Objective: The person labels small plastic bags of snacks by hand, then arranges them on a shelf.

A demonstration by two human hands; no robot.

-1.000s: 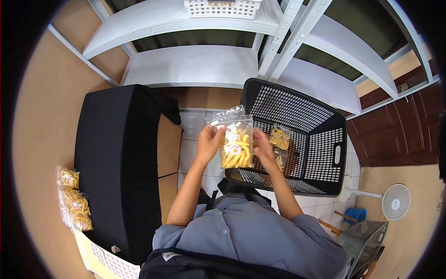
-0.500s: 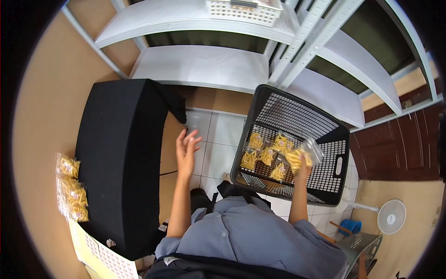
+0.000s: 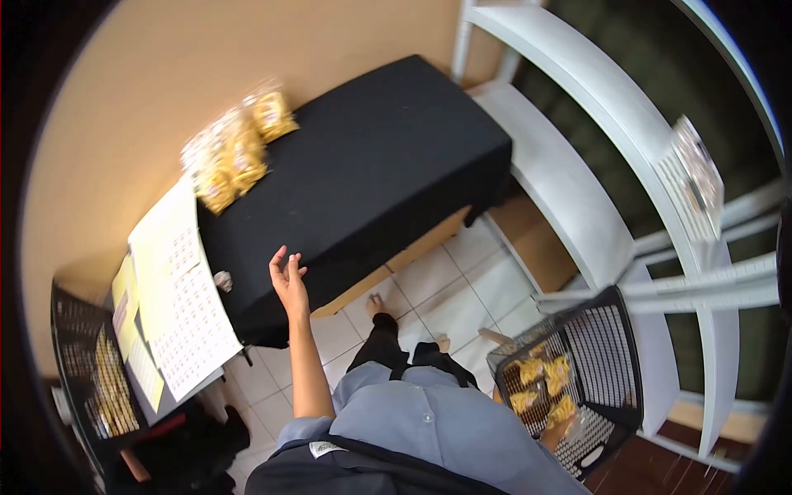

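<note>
My left hand (image 3: 289, 285) is raised by the front edge of the black-covered table (image 3: 363, 165), its fingers apart and nothing in them. Low on the right, my right hand (image 3: 559, 433) is inside a black plastic basket (image 3: 606, 355), closed on a clear packet of yellow snack sticks (image 3: 563, 410); its fingers are partly hidden. Several similar packets (image 3: 532, 371) lie on the basket's floor. At the table's wall side, more yellow snack packets (image 3: 239, 157) lean in a blurred cluster.
Sheets of small printed labels (image 3: 186, 305) cover the table's left end, beside a small crumpled item (image 3: 223, 280). Another black basket (image 3: 70, 322) holds yellow packets at far left, near a person in dark clothes (image 3: 186, 445). White shelves (image 3: 569, 190) line the right.
The view has swung left towards the table, so the basket now sits at lower right. My right hand still holds the packet; my left hand now appears nearer the table's front edge.
</note>
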